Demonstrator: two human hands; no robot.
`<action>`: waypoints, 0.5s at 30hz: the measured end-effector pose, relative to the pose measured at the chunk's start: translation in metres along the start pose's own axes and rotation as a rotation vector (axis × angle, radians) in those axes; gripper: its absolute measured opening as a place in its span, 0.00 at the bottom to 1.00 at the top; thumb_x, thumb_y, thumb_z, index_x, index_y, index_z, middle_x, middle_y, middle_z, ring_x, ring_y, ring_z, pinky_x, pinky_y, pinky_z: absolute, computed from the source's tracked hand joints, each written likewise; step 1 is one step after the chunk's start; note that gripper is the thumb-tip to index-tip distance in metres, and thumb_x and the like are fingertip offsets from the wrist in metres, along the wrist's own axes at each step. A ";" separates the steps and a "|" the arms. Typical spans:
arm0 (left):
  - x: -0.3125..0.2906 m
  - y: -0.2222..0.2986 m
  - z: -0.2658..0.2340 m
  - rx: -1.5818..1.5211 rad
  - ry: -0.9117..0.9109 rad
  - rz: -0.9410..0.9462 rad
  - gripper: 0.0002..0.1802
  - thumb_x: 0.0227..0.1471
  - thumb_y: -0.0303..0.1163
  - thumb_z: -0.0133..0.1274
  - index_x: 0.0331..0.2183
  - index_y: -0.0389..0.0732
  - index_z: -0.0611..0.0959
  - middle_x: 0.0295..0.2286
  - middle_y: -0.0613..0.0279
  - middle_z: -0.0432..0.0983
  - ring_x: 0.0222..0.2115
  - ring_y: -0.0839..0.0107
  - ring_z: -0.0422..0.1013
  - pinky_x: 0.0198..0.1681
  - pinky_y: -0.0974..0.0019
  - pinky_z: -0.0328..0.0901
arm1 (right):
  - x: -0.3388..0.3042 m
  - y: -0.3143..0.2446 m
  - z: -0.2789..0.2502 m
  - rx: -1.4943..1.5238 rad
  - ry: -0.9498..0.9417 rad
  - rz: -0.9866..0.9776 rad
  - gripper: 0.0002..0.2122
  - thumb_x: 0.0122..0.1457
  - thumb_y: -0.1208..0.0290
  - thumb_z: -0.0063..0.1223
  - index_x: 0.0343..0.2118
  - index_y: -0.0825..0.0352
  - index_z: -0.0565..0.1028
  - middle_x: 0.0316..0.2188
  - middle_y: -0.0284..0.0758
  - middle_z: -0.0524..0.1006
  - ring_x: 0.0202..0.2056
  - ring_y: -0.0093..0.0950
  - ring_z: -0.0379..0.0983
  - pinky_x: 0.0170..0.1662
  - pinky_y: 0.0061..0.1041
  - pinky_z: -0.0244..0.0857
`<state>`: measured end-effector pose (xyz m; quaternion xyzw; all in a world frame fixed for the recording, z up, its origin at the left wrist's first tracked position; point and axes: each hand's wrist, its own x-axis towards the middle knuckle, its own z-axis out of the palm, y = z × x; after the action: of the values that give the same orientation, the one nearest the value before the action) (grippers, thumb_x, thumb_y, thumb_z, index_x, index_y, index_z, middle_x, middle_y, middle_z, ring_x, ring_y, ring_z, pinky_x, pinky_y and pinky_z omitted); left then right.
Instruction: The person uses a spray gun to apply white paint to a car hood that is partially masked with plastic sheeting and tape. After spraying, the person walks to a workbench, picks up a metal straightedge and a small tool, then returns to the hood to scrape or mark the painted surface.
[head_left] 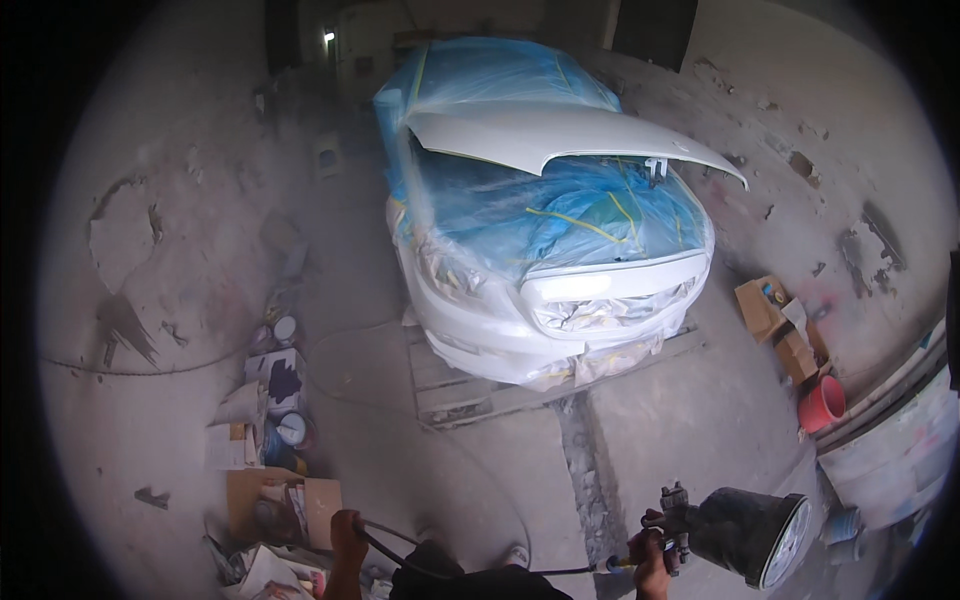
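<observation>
In my right hand (652,568), at the lower edge, is a paint spray gun (678,530). Its large dark cup (738,532) lies tipped to the right, the round pale end facing outward. My left hand (347,538) is closed round a dark air hose (395,534), which runs across in front of my body to the gun's handle. Ahead stands a car with a white front bumper (470,325). Blue masking film (480,200) with yellow tape covers its engine bay and windscreen. Its white hood (560,130) is raised. Both hands are well short of the car.
A wooden pallet (455,395) lies under the car's front. Boxes and paint cans (291,428) line the left wall; cardboard boxes (795,355) and a red bucket (822,404) stand at the right. The hose trails over the floor, which has a rough channel (583,460).
</observation>
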<state>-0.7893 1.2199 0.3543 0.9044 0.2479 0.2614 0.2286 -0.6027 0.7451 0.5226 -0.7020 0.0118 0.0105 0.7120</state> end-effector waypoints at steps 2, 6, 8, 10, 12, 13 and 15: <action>0.003 -0.013 -0.002 0.005 0.016 0.005 0.11 0.42 0.21 0.51 0.33 0.38 0.75 0.30 0.51 0.71 0.34 0.50 0.68 0.40 0.54 0.63 | 0.003 -0.001 0.016 -0.026 -0.012 0.019 0.25 0.57 0.55 0.48 0.52 0.68 0.66 0.22 0.27 0.70 0.21 0.15 0.61 0.26 0.16 0.55; 0.013 -0.062 0.007 -0.114 0.010 -0.110 0.12 0.42 0.21 0.51 0.34 0.37 0.75 0.30 0.51 0.72 0.34 0.51 0.69 0.40 0.55 0.63 | 0.012 -0.002 0.067 -0.089 -0.037 0.021 0.23 0.56 0.55 0.49 0.48 0.68 0.69 0.23 0.28 0.71 0.22 0.15 0.62 0.25 0.17 0.55; 0.025 -0.089 0.012 -0.137 0.009 -0.143 0.11 0.44 0.22 0.50 0.35 0.37 0.75 0.30 0.51 0.72 0.34 0.52 0.69 0.41 0.55 0.63 | 0.018 0.011 0.089 -0.123 -0.088 -0.099 0.21 0.56 0.55 0.49 0.46 0.67 0.70 0.24 0.29 0.71 0.23 0.15 0.63 0.25 0.17 0.55; 0.033 -0.137 0.014 -0.326 -0.016 -0.328 0.10 0.46 0.24 0.50 0.35 0.36 0.75 0.30 0.50 0.72 0.35 0.51 0.69 0.41 0.54 0.63 | 0.022 -0.001 0.136 -0.119 -0.068 -0.104 0.20 0.56 0.54 0.48 0.44 0.67 0.70 0.24 0.29 0.71 0.23 0.16 0.63 0.25 0.18 0.55; 0.038 -0.172 0.008 -0.308 -0.023 -0.355 0.10 0.49 0.26 0.50 0.36 0.36 0.75 0.31 0.49 0.72 0.35 0.50 0.69 0.41 0.54 0.63 | 0.025 -0.020 0.182 -0.118 -0.052 -0.114 0.21 0.57 0.54 0.47 0.44 0.68 0.70 0.24 0.29 0.71 0.23 0.16 0.63 0.26 0.18 0.56; 0.062 -0.153 0.000 -0.220 -0.045 -0.282 0.10 0.50 0.27 0.50 0.37 0.35 0.75 0.31 0.49 0.72 0.35 0.50 0.69 0.41 0.54 0.63 | 0.026 -0.031 0.195 -0.141 -0.019 -0.121 0.22 0.58 0.53 0.46 0.45 0.69 0.70 0.24 0.28 0.71 0.23 0.16 0.63 0.27 0.19 0.56; 0.088 -0.159 -0.028 -0.081 -0.059 -0.213 0.10 0.52 0.29 0.50 0.37 0.35 0.75 0.31 0.48 0.72 0.36 0.50 0.69 0.41 0.53 0.63 | 0.028 -0.042 0.225 -0.142 -0.008 -0.140 0.24 0.58 0.51 0.46 0.47 0.70 0.69 0.22 0.29 0.70 0.21 0.16 0.63 0.26 0.18 0.55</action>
<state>-0.7929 1.4010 0.3204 0.8703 0.3251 0.2186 0.2986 -0.5725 0.9699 0.5667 -0.7498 -0.0408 -0.0355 0.6594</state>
